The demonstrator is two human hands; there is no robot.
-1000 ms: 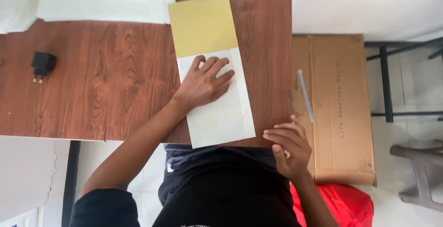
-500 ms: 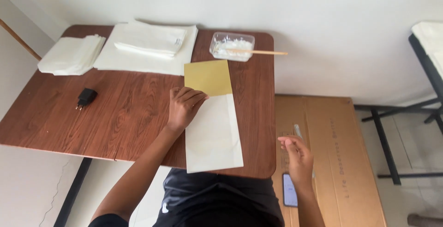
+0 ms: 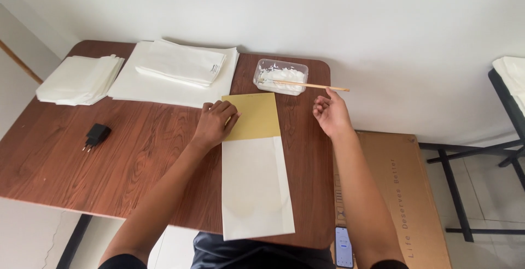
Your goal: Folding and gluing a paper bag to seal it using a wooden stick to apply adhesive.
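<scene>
Lying flat on the brown wood-grain counter (image 3: 136, 154), a long white paper bag (image 3: 255, 189) with a mustard-yellow upper flap (image 3: 252, 117) is the piece in hand; it looks formed and creased, while the flap looks bare of paste, so sealing seems left to do, as far as I can judge.

At nine o'clock of the bag sits a small black plug adapter (image 3: 96, 135), hard and matt. At ten o'clock, near the far left corner, a soft stack of folded white sheets (image 3: 79, 79) rests, and beside it a broad white sheet (image 3: 169, 86) carries a neater pile of flat white bags (image 3: 180, 62).

Pressing down at the flap's left edge, the left hand (image 3: 214, 122) has its fingers curled onto the paper, pinning it without gripping anything.

At twelve o'clock of the bag stands a clear plastic tub (image 3: 281, 75), rectangular with rounded corners, holding lumpy white paste, and a thin wooden stick (image 3: 311, 86) lies across its rim, jutting to the right.

At two o'clock the right hand (image 3: 330, 115) hovers loose and empty, fingertips just below the stick's free end, not touching it.

Off the counter's right edge, a flat brown cardboard box (image 3: 404, 192) lies on the floor, with a phone (image 3: 343, 246) beside it.
</scene>
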